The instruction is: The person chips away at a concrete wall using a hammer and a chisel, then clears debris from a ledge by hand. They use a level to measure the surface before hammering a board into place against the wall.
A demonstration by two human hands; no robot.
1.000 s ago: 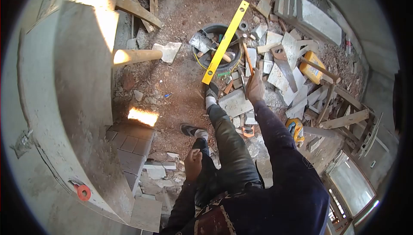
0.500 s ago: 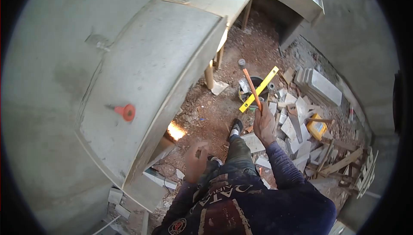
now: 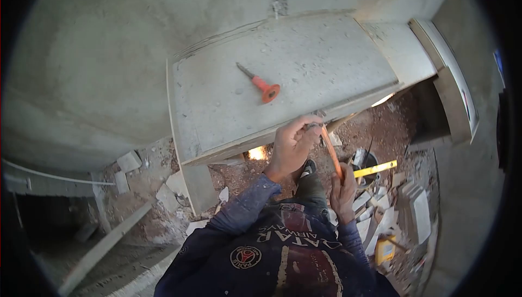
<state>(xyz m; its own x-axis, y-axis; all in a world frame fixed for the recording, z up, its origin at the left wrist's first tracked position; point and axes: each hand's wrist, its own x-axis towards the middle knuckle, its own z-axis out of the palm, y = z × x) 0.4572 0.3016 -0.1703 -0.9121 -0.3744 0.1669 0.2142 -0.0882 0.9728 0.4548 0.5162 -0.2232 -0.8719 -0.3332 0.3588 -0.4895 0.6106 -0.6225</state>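
At the far left, a long plank lies at a slant. Next comes the big grey bench. A chisel with a red grip lies on top of it, its thin grey end pointing up and to the left. The chisel is past the left hand and touches no hand. The left hand is up by the bench's front edge, its fingers bent close to the top of the hammer. I cannot tell if they hold it. The hammer slants between the two hands. Its orange handle runs down to the right hand, which is wrapped around the low end. The two hands are apart. Near the right hand, a yellow level lies across a black bucket. Lower down is a yellow jug, and then a stack of pale blocks.
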